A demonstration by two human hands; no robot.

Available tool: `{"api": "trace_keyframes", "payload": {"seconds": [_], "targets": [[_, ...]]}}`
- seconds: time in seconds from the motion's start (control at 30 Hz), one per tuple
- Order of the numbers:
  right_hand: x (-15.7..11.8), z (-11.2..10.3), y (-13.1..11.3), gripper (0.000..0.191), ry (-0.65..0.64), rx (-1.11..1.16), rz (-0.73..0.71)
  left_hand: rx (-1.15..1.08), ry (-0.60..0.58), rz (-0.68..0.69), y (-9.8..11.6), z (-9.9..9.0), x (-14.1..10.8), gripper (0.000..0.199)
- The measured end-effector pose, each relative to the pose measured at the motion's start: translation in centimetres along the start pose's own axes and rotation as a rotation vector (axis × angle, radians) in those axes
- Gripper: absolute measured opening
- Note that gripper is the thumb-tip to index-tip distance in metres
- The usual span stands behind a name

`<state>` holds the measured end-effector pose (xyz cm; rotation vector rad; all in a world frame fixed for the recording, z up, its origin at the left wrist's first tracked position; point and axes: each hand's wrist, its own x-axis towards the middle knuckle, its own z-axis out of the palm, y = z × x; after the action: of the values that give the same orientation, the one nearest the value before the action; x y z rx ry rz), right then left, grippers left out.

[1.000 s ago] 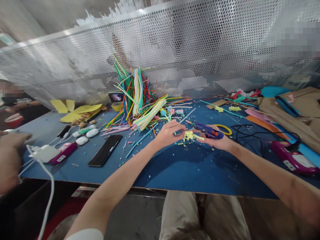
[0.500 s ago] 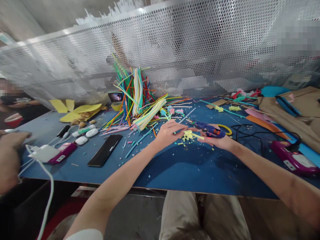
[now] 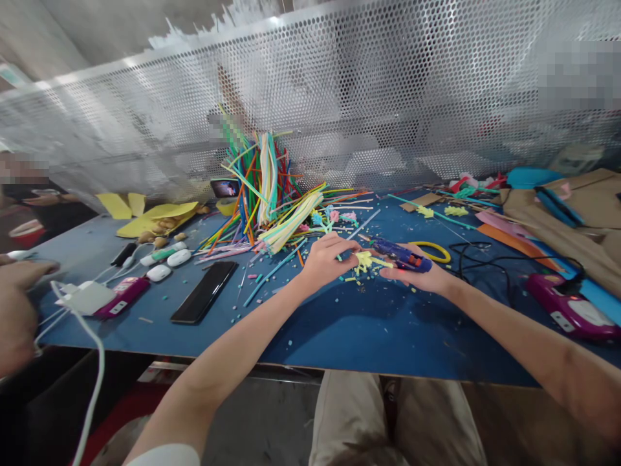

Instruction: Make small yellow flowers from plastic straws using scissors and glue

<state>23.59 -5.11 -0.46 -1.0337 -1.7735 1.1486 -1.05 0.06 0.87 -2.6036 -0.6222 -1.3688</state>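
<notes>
My right hand (image 3: 429, 278) is wrapped around a dark blue hot glue gun (image 3: 406, 255), whose nozzle points left. A small red light glows on its side. My left hand (image 3: 326, 260) has its fingers closed on a yellow pipe-cleaner piece (image 3: 365, 260), just below the nozzle; I cannot tell whether the nozzle touches it. A short yellow stem reaches from the piece toward my right fingers. Behind my left hand lie small pink and blue pipe-cleaner shapes (image 3: 334, 215) and a thick bundle of cream pipe cleaners (image 3: 295, 223).
Upright coloured pipe cleaners (image 3: 264, 175) stand against the perforated metal screen (image 3: 339, 97). On the left are a black phone (image 3: 204, 292), a purple power strip (image 3: 123, 296) and another person's hand (image 3: 19, 304). A second purple power strip (image 3: 572, 310), black cables and brown paper (image 3: 543, 213) lie right.
My right hand and the glue gun have shifted slightly left, closer to my left hand. The left hand and the yellow piece have barely moved.
</notes>
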Motion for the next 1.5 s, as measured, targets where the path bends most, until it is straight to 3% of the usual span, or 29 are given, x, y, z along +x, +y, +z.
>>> {"api": "trace_keyframes", "payload": {"seconds": [0.27, 0.57, 0.9, 1.37, 1.5], "targets": [[0.1, -0.2, -0.4, 0.030, -0.039, 0.034, -0.019, 0.016, -0.004, -0.029, -0.1, 0.2, -0.2, 0.018], [0.0, -0.1, -0.1, 0.033, -0.003, 0.047, 0.077, 0.034, 0.000, -0.091, 0.1, 0.4, -0.3, 0.016], [0.3, -0.4, 0.8, 0.025, -0.050, 0.101, 0.029, 0.035, -0.006, -0.102, 0.0, 0.5, -0.3, 0.010], [0.6, -0.7, 0.7, 0.039, -0.032, 0.088, -0.043, 0.027, -0.004, -0.124, -0.5, 0.3, -0.2, 0.005], [0.5, -0.7, 0.4, 0.037, -0.035, 0.080, -0.022, -0.002, -0.059, -0.087, -0.5, 0.5, -0.4, 0.009]]}}
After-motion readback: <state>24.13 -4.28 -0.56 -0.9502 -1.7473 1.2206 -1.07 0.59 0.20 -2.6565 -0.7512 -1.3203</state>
